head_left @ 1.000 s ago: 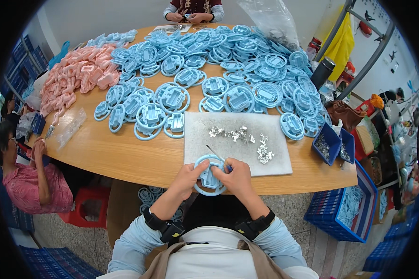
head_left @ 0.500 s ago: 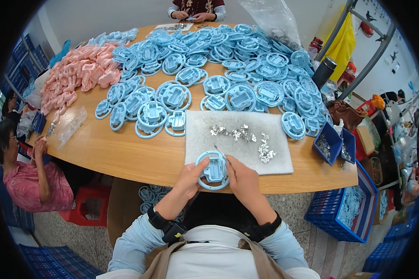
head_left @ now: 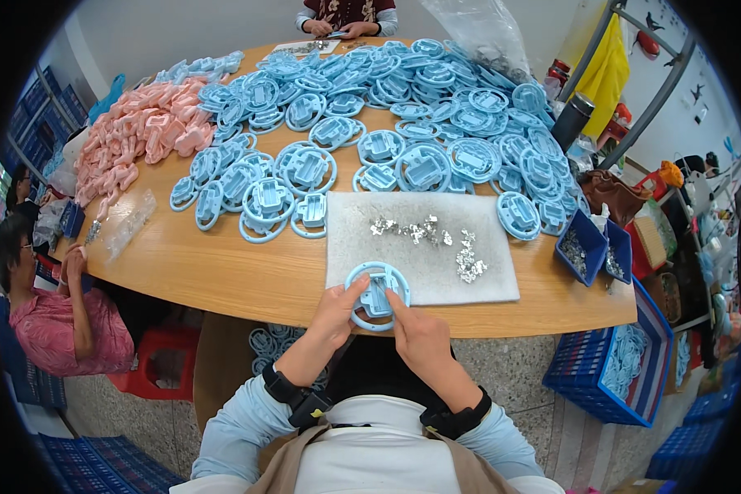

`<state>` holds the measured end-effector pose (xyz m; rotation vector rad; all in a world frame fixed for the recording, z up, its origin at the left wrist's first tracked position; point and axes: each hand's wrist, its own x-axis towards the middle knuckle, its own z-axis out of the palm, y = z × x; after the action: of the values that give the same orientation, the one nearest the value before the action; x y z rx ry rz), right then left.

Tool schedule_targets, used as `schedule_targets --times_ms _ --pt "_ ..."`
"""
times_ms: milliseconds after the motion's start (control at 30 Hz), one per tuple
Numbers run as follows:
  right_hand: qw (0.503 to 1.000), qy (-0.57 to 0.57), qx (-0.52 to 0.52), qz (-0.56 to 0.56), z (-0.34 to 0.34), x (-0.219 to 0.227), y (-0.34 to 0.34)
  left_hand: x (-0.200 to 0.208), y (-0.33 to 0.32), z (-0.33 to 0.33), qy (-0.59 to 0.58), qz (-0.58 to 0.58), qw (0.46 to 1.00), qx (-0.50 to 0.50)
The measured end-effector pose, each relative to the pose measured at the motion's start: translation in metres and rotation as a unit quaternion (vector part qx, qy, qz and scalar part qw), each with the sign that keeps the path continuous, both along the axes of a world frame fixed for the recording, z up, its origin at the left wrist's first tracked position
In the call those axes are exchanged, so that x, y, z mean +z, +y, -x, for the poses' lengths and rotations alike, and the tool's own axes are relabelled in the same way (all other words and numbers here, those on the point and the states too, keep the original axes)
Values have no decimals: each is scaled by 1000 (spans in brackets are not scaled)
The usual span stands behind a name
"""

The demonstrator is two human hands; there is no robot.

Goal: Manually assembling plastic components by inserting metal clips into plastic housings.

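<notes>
A round light-blue plastic part (head_left: 375, 306), an outer ring with a boxy compartment in its middle, is held up at the table's front edge. My left hand (head_left: 334, 313) grips its left side, the thumb over the ring. On the compartment's right side rests the extended index finger of my right hand (head_left: 421, 333). The other fingers of that hand are curled, and what they may hold is hidden. Just beyond lies a whitish mat (head_left: 420, 272) with small shiny metal pieces (head_left: 426, 230) in a row and a second cluster (head_left: 469, 262) to the right.
Blue parts (head_left: 305, 107) pile over the table, pink ones (head_left: 144, 123) at left. Blue bins (head_left: 580, 251) with small metal pieces stand at the right edge. A blue crate (head_left: 580, 370) is on the floor. Co-workers sit at far side (head_left: 347, 16) and left (head_left: 66, 325).
The thin tool that stuck out of my right hand over the part no longer shows. My right hand has shifted slightly down and left, its index finger now on the part.
</notes>
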<state>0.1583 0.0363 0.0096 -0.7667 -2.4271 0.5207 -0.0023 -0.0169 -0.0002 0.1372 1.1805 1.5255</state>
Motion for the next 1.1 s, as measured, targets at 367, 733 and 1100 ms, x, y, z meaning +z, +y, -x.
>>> schedule_targets --times_ms 367,733,1100 --pt "998 3 39 56 -2 13 -12 7 -27 -17 -5 -20 999 36" --pt "977 -126 173 9 -2 5 -42 -16 -95 -34 -104 -60 986 113" --pt "974 -122 190 38 -10 5 -48 -26 -101 -39 -97 -92 986 100"
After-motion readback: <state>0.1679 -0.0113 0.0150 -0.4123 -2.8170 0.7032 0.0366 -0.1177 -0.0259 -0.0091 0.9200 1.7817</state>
